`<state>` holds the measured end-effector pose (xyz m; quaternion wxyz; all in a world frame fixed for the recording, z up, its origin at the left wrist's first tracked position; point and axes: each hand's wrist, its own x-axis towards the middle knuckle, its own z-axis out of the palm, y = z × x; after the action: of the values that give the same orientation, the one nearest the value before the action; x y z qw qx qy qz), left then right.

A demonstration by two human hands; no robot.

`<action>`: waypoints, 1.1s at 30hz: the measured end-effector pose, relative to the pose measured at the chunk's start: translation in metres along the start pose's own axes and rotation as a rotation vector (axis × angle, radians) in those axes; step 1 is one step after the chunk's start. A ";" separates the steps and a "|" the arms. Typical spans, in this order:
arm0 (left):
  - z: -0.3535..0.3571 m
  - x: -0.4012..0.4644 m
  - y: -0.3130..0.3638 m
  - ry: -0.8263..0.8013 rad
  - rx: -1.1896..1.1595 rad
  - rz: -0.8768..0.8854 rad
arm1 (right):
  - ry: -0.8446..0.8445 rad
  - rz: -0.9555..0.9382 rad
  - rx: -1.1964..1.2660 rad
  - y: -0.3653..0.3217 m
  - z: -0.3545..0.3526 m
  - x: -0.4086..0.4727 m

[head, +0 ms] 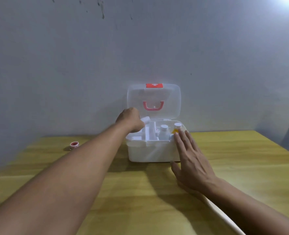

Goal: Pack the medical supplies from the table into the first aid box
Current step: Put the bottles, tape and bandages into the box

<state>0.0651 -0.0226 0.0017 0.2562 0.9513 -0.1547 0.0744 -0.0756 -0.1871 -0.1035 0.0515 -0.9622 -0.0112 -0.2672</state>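
Packing under way: a small white item [145, 119] is held in the closed grip of the left hand [130, 120] above the open first aid box [153, 151].

The right hand [190, 160], fingers spread and empty, is laid against the box's right side. Two white-capped bottles [164, 130] are seen inside. A tape roll [74, 145] is left on the table [140, 192], well apart.

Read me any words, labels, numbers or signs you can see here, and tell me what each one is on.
No words or numbers can be read.
White cross sign: on the red latch at the top edge of the first aid box lid.
Red marks on an item inside the box: too blurred to read.
Orange label on the bottle: too small to read.
Tape roll on the table: no legible text.
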 end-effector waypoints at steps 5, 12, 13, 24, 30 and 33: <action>0.010 0.011 0.014 0.088 -0.044 -0.141 | -0.014 -0.015 0.005 0.003 -0.001 0.001; 0.018 0.002 0.020 0.171 0.002 -0.171 | -0.004 -0.017 0.000 0.005 -0.001 0.002; 0.019 0.001 0.016 0.157 0.021 -0.115 | -0.011 -0.011 -0.007 0.004 -0.002 0.001; 0.022 -0.020 -0.037 0.074 0.053 0.109 | 0.041 -0.064 -0.103 -0.024 -0.001 0.010; 0.002 -0.021 -0.119 0.197 0.110 -0.134 | 0.006 -0.163 -0.151 -0.043 0.013 0.016; -0.003 -0.025 -0.157 0.177 0.148 -0.260 | 0.019 -0.132 -0.161 -0.047 0.018 0.016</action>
<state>0.0937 0.1136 -0.0743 0.2055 0.9693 -0.0013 0.1352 -0.0551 -0.1385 -0.1060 -0.0438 -0.9578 -0.0526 -0.2792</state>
